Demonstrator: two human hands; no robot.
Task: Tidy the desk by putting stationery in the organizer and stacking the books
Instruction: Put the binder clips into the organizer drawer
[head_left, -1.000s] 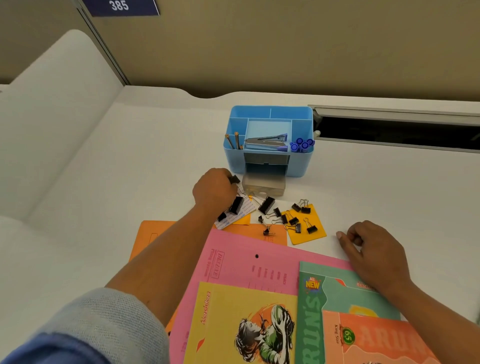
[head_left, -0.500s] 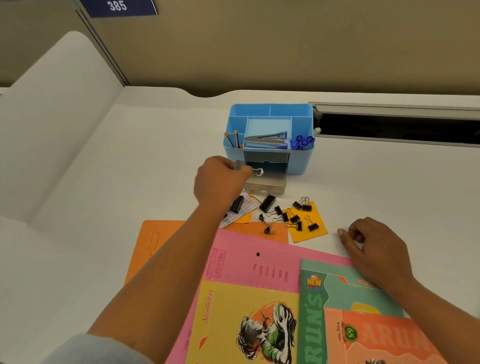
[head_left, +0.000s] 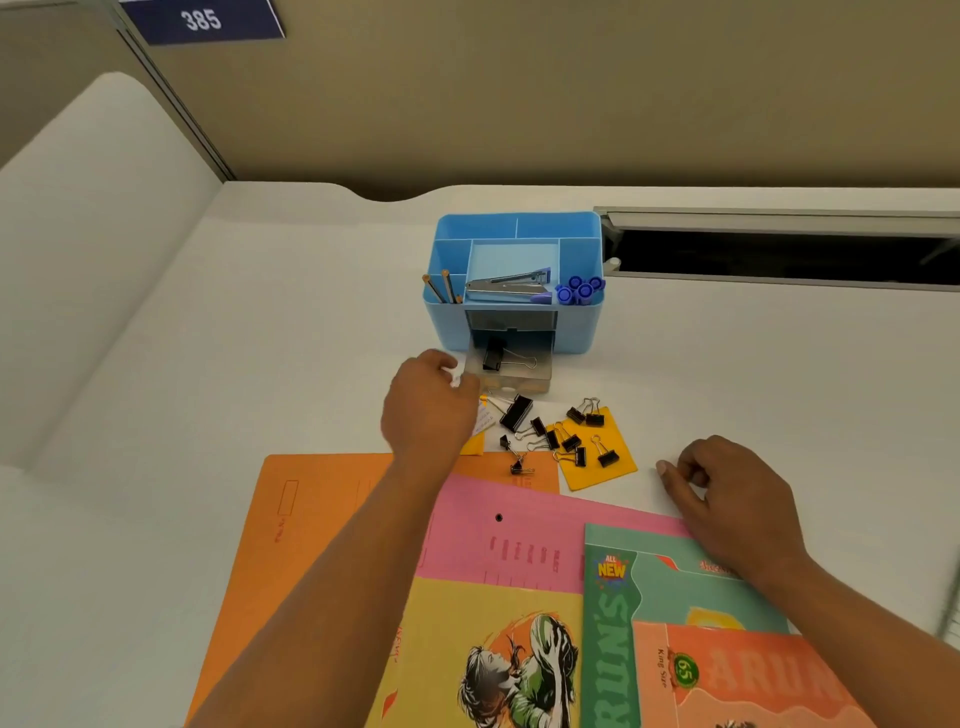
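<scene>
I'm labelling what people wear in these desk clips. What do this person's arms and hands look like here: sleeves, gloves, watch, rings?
Both forearms are bare in this view, with no sleeve showing. The left hand and right hand wear no gloves. No watch, bracelet or ring shows on the visible side of either wrist or on the fingers. No markings show either.

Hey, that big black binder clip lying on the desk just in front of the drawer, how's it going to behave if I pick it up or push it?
The big clip looks rigid and probably light. Lying flat on its side, it would likely slide rather than roll. Its wire handles may swing or snag the smaller clips nearby.
</scene>
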